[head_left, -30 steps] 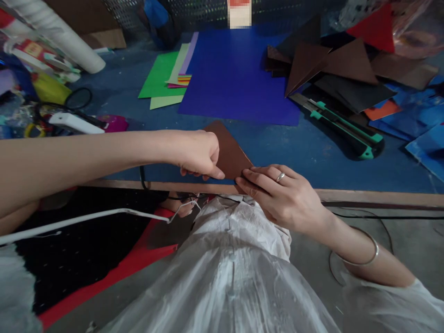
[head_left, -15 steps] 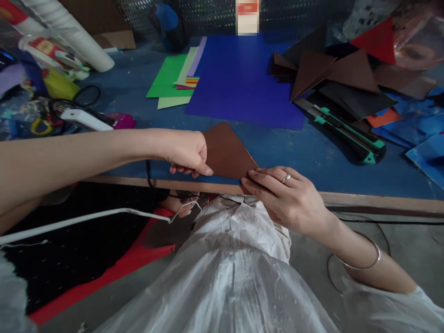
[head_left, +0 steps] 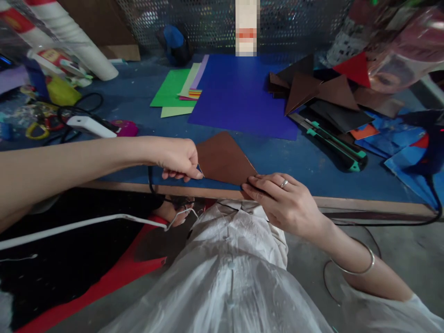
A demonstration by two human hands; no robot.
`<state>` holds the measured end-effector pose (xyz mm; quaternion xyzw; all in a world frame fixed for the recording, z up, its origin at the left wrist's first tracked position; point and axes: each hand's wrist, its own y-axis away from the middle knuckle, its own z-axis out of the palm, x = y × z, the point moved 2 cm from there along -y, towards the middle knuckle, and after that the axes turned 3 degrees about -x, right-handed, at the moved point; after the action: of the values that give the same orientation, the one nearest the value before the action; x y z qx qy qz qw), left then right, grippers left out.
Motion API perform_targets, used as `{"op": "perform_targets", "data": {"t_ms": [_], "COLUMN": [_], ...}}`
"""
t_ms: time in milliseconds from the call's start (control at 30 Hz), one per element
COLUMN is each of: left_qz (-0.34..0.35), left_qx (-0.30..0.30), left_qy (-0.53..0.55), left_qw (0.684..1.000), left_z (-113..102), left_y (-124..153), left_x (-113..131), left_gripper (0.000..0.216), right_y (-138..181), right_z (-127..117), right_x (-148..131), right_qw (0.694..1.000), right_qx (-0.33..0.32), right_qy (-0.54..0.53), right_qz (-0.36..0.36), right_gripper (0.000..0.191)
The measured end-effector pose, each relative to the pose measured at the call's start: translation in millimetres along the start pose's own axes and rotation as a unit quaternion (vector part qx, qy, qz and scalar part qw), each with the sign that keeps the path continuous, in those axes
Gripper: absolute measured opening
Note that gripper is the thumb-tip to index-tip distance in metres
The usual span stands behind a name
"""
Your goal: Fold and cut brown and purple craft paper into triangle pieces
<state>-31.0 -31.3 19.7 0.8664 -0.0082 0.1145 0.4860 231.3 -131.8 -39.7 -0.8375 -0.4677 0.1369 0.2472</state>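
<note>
A folded brown paper (head_left: 224,158) lies near the front edge of the blue table (head_left: 298,162). My left hand (head_left: 176,158) is curled, its fingertips pressing along the paper's left corner. My right hand (head_left: 286,199), with a ring on one finger, lies with its fingers stretched flat on the paper's right corner at the table edge. Both hands touch the same sheet from opposite sides.
A large blue sheet (head_left: 239,95) and green sheets (head_left: 171,88) lie behind. Folded brown and black triangles (head_left: 312,88) are piled at the back right beside a green utility knife (head_left: 329,138). A glue gun (head_left: 90,126), scissors (head_left: 34,129) and clutter fill the left.
My left hand slid leftward along the paper's front edge, uncovering more of the brown sheet. My right hand stayed on the right corner. The view tilted up slightly.
</note>
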Motion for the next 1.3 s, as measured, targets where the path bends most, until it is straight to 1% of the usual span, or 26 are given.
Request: {"op": "perform_targets", "data": {"t_ms": [67,100,167,233,267,300,333,400,500,600,667,700,767,867,900,967,1033,1067,1133,1200,1300], "left_qz": [0.012,0.021,0.045,0.071,0.087,0.104,0.122,0.153,0.189,0.215,0.237,0.247,0.258,0.274,0.284,0.307,0.325,0.333,0.346,0.359,0.371], "left_qx": [0.021,0.049,0.141,0.255,0.297,0.324,0.335,0.328,0.284,0.212,0.190,0.198,0.235,0.278,0.284,0.296,0.316,0.328,0.349,0.361,0.367], "left_qy": [-0.005,-0.007,-0.019,-0.037,-0.045,-0.048,-0.045,-0.017,0.059,0.101,0.083,0.069,0.042,0.043,0.058,0.096,0.128,0.140,0.158,0.180,0.207], "left_qw": [1.000,0.999,0.989,0.964,0.950,0.939,0.933,0.932,0.938,0.948,0.949,0.946,0.936,0.919,0.914,0.900,0.882,0.873,0.856,0.842,0.828], "left_z": [-7.2,-12.7,-25.8,-37.7,-41.7,-44.1,-45.3,-45.3,-44.6,-44.7,-46.0,-47.2,-50.0,-51.6,-51.0,-48.9,-46.4,-45.4,-44.1,-44.1,-45.4], "left_y": [2.5,3.7,5.2,4.4,2.5,-0.5,-4.6,-14.2,-26.2,-33.3,-36.1,-37.2,-39.3,-41.9,-42.6,-43.7,-44.9,-45.7,-47.6,-49.7,-51.8], "left_x": [-5.2,-8.2,-14.3,-19.0,-20.4,-21.2,-21.4,-20.5,-17.9,-15.4,-13.5,-12.4,-9.8,-4.4,-2.4,0.6,1.6,1.1,-1.7,-5.9,-12.0], "left_gripper": [0.046,0.046,0.042,0.036,0.036,0.040,0.047,0.061,0.075,0.080,0.079,0.077,0.067,0.053,0.050,0.045,0.040,0.038,0.034,0.031,0.028], "right_y": [-0.2,-0.3,-0.3,-0.1,0.1,0.4,0.8,1.6,2.7,2.2,0.1,-1.8,-8.0,-25.0,-32.6,-49.8,-67.7,-76.0,-89.6,-97.8,-102.6], "right_z": [-0.1,0.0,0.5,1.7,2.4,3.1,3.7,4.8,5.4,4.6,3.1,2.2,0.1,-3.1,-3.6,-2.5,0.7,2.7,6.8,10.5,13.5], "right_x": [0.0,0.0,-0.2,-0.5,-0.7,-0.7,-0.7,-0.4,0.1,-0.7,-1.8,-2.2,-1.0,8.2,12.9,22.0,27.9,29.4,30.4,29.9,30.0], "right_qw": [1.000,1.000,1.000,1.000,1.000,1.000,1.000,1.000,1.000,1.000,1.000,0.999,0.998,0.990,0.983,0.964,0.944,0.935,0.922,0.911,0.906], "right_qx": [0.001,0.002,0.004,0.007,0.007,0.008,0.009,0.008,-0.005,-0.015,-0.018,-0.021,-0.028,-0.049,-0.067,-0.124,-0.187,-0.210,-0.241,-0.260,-0.271], "right_qy": [-0.004,-0.003,-0.002,-0.001,0.000,0.000,0.001,0.003,0.006,-0.001,-0.011,-0.015,-0.015,-0.005,-0.007,-0.025,-0.048,-0.056,-0.065,-0.081,-0.103], "right_qz": [0.004,0.006,0.009,0.006,0.004,0.003,0.002,0.002,0.002,0.008,0.018,0.025,0.051,0.134,0.170,0.233,0.269,0.279,0.296,0.308,0.308], "right_gripper": [0.033,0.034,0.035,0.035,0.034,0.034,0.034,0.035,0.038,0.040,0.039,0.039,0.039,0.037,0.041,0.062,0.084,0.092,0.101,0.104,0.108]}}
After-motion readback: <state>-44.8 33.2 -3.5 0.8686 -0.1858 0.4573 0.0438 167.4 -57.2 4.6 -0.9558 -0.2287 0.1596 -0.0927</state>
